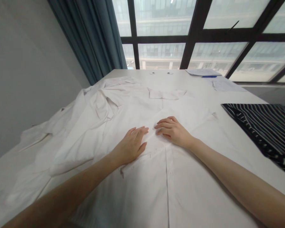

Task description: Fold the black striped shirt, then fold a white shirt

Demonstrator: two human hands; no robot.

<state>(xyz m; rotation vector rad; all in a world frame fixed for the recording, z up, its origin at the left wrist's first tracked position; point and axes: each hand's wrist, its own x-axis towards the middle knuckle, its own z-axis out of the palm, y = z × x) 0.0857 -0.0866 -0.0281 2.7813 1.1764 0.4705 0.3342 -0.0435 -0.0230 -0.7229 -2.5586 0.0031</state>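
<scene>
A white shirt (137, 110) lies spread over the table, its collar (167, 94) pointing away from me. My left hand (133, 144) rests on the cloth near the middle, fingers stretched out and thumb apart, holding nothing. Just to its right, my right hand (172, 131) touches the same fabric with its fingers spread and slightly bent. A narrow gap separates the two sets of fingertips. Small creases run through the cloth between and below them. A dark vertical line runs down the white surface toward me.
More crumpled white cloth (71, 139) is heaped along the left side. A black-and-white striped fabric (268, 129) lies at the right edge. Papers (201, 72) and a blue pen (209, 76) are at the far end, before the windows. A blue curtain (92, 34) hangs at the back left.
</scene>
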